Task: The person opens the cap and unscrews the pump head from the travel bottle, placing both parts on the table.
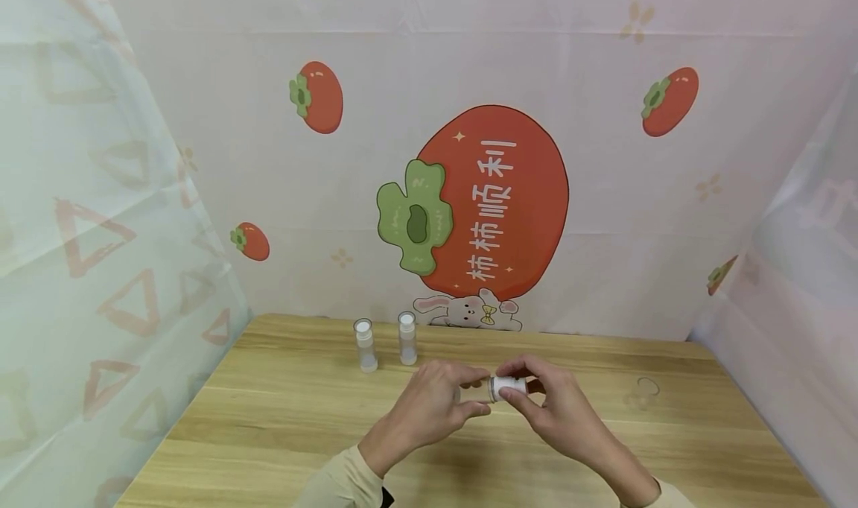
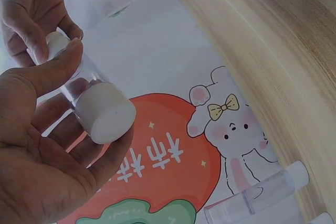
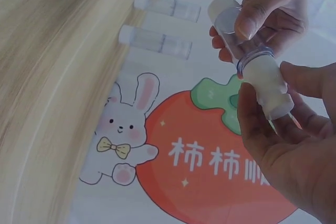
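A small clear bottle with a white base (image 2: 107, 116) is held between both hands above the table. My left hand (image 1: 439, 396) grips its clear body (image 3: 229, 27), thumb along one side and fingers curled round the other. With thumb and fingertips, my right hand (image 1: 553, 404) pinches the white pump top (image 3: 265, 80) at the opposite end. The bottle lies almost sideways in the head view, its top pointing right. In the right wrist view the white top meets the clear body at a transparent collar (image 3: 254, 56).
Two similar clear bottles, one on the left (image 1: 365, 348) and one on the right (image 1: 407, 340), stand upright near the wooden table's (image 1: 281, 404) back edge. A small transparent thing (image 1: 645, 396) lies to the right. Behind rises a cloth backdrop (image 1: 603, 195) with persimmon prints.
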A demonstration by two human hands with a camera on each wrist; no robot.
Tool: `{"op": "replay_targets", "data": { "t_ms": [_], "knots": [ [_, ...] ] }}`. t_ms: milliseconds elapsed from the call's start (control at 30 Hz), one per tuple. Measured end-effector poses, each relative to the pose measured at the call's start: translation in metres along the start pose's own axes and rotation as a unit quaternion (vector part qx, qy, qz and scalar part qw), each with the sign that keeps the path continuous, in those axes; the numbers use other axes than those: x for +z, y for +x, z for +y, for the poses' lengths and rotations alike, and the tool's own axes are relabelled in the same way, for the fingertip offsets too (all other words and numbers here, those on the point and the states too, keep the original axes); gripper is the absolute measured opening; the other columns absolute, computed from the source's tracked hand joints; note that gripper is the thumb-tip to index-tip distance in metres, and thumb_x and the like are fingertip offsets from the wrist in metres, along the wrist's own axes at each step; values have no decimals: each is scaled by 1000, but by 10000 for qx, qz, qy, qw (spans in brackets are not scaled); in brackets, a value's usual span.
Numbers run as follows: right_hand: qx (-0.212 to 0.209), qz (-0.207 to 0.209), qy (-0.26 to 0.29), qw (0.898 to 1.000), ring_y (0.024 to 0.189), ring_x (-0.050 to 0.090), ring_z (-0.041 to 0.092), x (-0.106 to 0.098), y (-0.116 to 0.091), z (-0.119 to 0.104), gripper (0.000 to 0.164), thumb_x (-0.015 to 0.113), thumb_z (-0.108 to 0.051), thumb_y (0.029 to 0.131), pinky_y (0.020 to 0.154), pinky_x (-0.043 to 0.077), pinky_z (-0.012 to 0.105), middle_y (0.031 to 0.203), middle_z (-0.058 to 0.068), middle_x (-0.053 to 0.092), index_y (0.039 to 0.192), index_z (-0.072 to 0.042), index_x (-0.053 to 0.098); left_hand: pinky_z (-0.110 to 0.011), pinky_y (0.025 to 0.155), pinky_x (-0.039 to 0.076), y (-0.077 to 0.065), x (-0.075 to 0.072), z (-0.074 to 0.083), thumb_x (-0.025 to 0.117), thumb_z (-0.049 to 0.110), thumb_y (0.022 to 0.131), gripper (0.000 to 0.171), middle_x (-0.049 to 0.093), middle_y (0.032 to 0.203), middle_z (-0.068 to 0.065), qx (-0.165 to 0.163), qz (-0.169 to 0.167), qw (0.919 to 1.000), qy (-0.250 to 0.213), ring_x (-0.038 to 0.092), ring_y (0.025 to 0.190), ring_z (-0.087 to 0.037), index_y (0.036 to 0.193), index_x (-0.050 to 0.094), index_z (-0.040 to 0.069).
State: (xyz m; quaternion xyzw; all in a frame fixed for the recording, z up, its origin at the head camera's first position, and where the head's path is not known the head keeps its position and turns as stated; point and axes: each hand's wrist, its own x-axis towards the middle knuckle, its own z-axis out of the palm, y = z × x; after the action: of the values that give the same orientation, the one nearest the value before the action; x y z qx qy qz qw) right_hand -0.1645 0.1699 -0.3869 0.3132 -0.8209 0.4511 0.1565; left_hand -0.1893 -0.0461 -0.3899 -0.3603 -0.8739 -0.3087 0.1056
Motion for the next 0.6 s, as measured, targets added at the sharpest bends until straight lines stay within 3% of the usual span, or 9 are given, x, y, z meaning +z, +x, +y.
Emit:
{"op": "replay_targets", "data": {
  "t_ms": [233, 600],
  "knots": [
    [220, -175, -29, 9996, 92, 65, 15, -2, -1, 2, 37, 79, 0, 86, 76, 59, 30, 106, -4, 67, 116, -13, 63, -20, 72, 52, 0, 0, 1, 87, 23, 81, 34, 76, 100, 7, -58, 1, 10000, 47, 67, 87, -2, 112, 78, 14],
    [328, -543, 301, 9975, 79, 67, 11, -6, -5, 6, 33, 75, -3, 91, 69, 59, 30, 105, 0, 67, 120, -10, 61, -22, 70, 51, 0, -1, 1, 89, 20, 79, 35, 76, 100, 4, -71, 196, 9997, 149, 65, 85, -2, 111, 78, 14]
  ]
}}
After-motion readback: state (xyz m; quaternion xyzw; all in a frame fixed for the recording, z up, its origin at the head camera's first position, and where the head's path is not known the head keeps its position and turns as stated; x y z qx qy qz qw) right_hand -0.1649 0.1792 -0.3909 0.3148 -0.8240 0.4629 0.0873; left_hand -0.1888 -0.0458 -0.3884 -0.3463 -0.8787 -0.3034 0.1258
